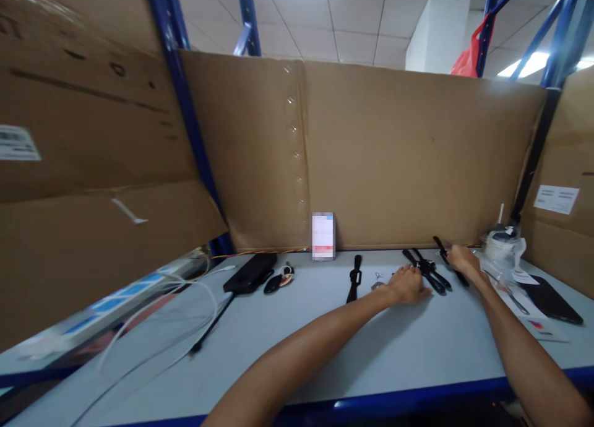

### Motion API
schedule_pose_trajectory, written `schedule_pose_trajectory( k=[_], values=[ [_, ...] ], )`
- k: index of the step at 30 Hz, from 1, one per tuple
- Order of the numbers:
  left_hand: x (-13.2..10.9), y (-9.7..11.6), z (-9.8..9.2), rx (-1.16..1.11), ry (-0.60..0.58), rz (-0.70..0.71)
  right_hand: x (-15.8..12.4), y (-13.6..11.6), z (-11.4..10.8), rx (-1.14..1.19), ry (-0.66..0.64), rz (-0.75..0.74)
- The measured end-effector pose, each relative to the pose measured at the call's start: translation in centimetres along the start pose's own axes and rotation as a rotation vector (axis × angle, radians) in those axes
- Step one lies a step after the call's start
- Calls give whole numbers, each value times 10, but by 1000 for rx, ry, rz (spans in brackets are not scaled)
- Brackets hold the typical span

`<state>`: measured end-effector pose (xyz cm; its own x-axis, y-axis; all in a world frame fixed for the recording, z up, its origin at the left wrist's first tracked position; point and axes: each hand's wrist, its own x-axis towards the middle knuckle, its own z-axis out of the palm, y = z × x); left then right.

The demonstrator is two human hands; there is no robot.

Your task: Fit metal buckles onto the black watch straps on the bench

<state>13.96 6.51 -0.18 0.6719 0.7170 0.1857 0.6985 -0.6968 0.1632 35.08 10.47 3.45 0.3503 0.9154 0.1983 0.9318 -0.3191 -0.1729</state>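
Observation:
My right hand is closed around a slim black watch strap, whose two ends stick out past the fingers. Palm down on the table, my left hand has its fingers stretched out and its thumb apart. Just right of it lie black watch straps, crossing one another, and its fingertips are close to them or touching. Another black watch strap, with an open frame at its middle, lies left of that hand. Small metal bits sit between that strap and the left hand, partly hidden by it.
A phone with a lit screen leans on the cardboard back wall. Left stand a black box-shaped device, keys, white cables and a power strip. At right are a plastic-wrapped item and a dark flat device.

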Motion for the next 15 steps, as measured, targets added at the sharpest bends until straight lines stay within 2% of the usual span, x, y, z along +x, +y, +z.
schedule_pose_trajectory(
  k=[5, 8, 12, 15],
  values=[
    [12, 21, -6, -21, -51, 50, -5, -10, -15, 58, 110, -3],
    [2, 32, -10, 28, -38, 105, -9, -18, -21, 77, 181, -46],
    [-43, 28, -22, 165, 150, 235, -17, -31, -23, 99, 212, -149],
    [-92, 9, -37, 243, 184, 135, -26, -41, -21, 97, 182, -219]
  ],
)
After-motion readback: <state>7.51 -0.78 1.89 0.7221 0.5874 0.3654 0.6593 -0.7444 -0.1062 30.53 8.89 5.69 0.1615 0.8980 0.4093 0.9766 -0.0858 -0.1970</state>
